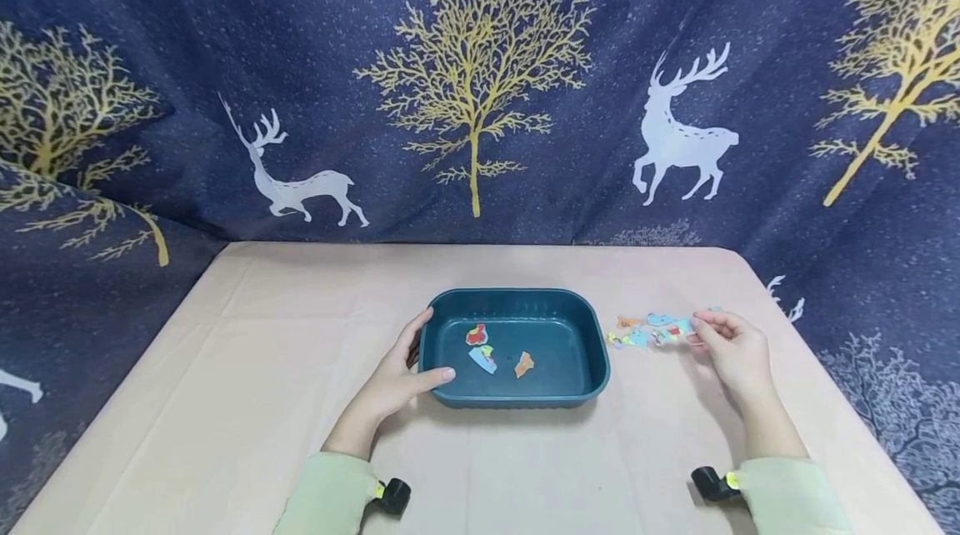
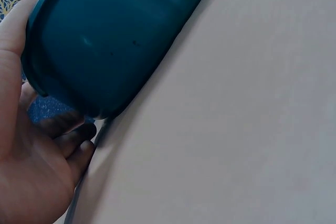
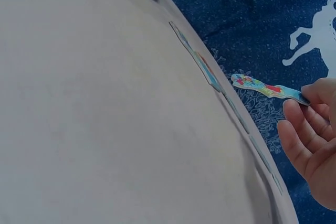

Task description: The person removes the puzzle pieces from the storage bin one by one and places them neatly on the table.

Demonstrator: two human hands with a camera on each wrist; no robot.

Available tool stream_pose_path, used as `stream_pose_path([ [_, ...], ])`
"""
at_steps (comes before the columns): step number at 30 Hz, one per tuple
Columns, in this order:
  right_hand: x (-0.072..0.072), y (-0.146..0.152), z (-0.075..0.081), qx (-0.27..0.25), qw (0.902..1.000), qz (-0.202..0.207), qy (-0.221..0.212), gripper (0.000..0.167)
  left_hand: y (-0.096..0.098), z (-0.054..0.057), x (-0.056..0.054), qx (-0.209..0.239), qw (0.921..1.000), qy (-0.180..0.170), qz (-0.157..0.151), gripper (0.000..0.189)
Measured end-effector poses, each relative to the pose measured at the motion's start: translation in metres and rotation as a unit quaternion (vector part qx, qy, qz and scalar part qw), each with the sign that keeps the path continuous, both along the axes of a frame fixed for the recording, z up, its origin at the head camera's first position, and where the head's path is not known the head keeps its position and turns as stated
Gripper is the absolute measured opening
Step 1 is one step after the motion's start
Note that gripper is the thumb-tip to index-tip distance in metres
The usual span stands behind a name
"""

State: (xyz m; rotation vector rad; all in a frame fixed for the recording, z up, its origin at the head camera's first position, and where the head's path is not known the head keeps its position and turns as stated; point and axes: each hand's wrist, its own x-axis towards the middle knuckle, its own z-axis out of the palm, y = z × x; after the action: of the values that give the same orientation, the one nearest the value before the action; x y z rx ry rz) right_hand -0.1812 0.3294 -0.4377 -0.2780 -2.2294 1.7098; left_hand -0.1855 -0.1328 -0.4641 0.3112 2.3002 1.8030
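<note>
A dark teal plastic basin (image 1: 513, 398) sits on the table, its left end gripped by my left hand (image 1: 393, 381). The thumb lies over the rim and the fingers are round the outside, as the left wrist view shows on the basin's wall (image 2: 115, 40). Inside lie a red piece (image 1: 477, 335), a light blue piece (image 1: 483, 359) and an orange piece (image 1: 524, 364). Right of the basin, my right hand (image 1: 738, 352) pinches one end of a long, flat, colourful printed piece (image 3: 268, 87) between thumb and fingers. It is raised over other flat pieces (image 3: 202, 64) on the table.
More flat printed pieces (image 1: 632, 322) lie beside the basin's right end. A pale cloth covers the table (image 1: 262, 352). Behind hangs a dark blue curtain (image 1: 525, 143) with trees and white deer. Black devices (image 1: 393, 497) are strapped at both wrists.
</note>
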Motion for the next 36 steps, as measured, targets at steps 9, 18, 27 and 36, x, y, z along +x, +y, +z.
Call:
stream_pose_path([
  [9,-0.002,0.003,-0.006,0.034,0.9981,-0.001,-0.052,0.019,0.0,-0.001,0.0,-0.004,1.0,0.003,0.0,0.087],
  [18,-0.003,0.005,-0.009,0.015,0.9961,-0.017,-0.085,0.025,0.0,0.001,-0.001,-0.002,1.0,-0.001,-0.002,0.087],
  [27,-0.005,0.007,-0.014,0.065,0.9896,-0.025,-0.126,0.048,0.001,0.001,-0.001,0.001,1.0,0.004,-0.003,0.087],
  [36,-0.005,0.007,-0.014,0.086,0.9835,-0.041,-0.153,0.05,0.001,0.001,0.0,-0.003,1.0,-0.001,0.001,0.087],
])
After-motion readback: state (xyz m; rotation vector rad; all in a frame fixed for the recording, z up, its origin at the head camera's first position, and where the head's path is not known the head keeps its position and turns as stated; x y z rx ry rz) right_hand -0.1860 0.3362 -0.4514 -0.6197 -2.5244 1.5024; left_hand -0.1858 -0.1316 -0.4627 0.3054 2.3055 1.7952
